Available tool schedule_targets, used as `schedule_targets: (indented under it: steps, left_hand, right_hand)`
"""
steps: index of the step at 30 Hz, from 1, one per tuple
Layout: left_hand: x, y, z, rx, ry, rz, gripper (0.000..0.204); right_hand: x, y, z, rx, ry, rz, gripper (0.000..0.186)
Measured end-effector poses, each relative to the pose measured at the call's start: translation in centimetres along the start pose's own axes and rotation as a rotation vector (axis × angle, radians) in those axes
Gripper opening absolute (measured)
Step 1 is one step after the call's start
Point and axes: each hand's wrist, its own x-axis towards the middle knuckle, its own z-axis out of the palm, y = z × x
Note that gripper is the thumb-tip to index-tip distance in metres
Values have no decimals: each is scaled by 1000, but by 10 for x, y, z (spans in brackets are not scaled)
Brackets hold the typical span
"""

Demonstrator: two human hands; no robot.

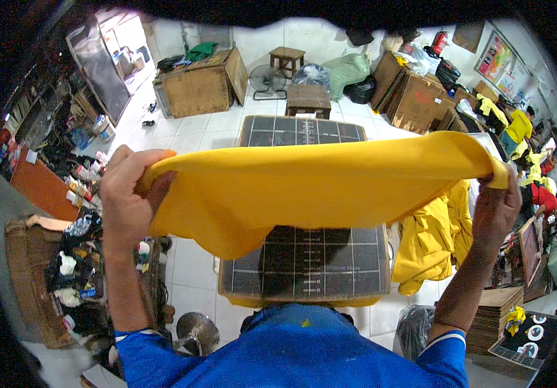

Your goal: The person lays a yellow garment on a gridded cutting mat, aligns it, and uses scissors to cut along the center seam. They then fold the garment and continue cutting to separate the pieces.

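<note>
A yellow piece of cloth (317,184) is stretched out in the air between my two raised hands. My left hand (126,194) grips its left end, fingers closed round the fabric. At the opposite end, my right hand (500,197) is closed on the cloth's corner. The upper edge runs nearly straight, while the lower edge sags toward the left. Below it stands a dark board (317,265) marked with white grid lines, its middle hidden by the cloth. More yellow fabric (426,242) hangs in folds at the board's right side.
Several jars and bottles (84,184) crowd the left side. A cluttered bench (75,271) stands at lower left, near a round metal stool (196,331). Wooden boxes (197,84), a fan (267,81) and stuffed sacks (349,74) line the back. At right, people in bright shirts (518,129) work.
</note>
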Motion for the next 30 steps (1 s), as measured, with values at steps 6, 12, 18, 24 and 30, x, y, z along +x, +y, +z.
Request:
schedule_targets:
  steps: [6,12,18,24,30]
  left_hand:
    - [55,-36,19,-201,-168,-174,23]
    - [104,-126,144,167,-378,-172,20]
    - [187,-208,232,367,-172,-268,22]
    - [313,-251,159,183,382,-392,36]
    - [198,-208,147,-717,566,-243,37]
  right_hand:
    - [55,40,-10,22,-92,-19,41]
    - [107,155,72,229,-352,349,31]
    - [195,244,148,475,-200,621,31]
    - [302,199,134,534,46,306,40]
    - [241,179,93,547,-22,285,46]
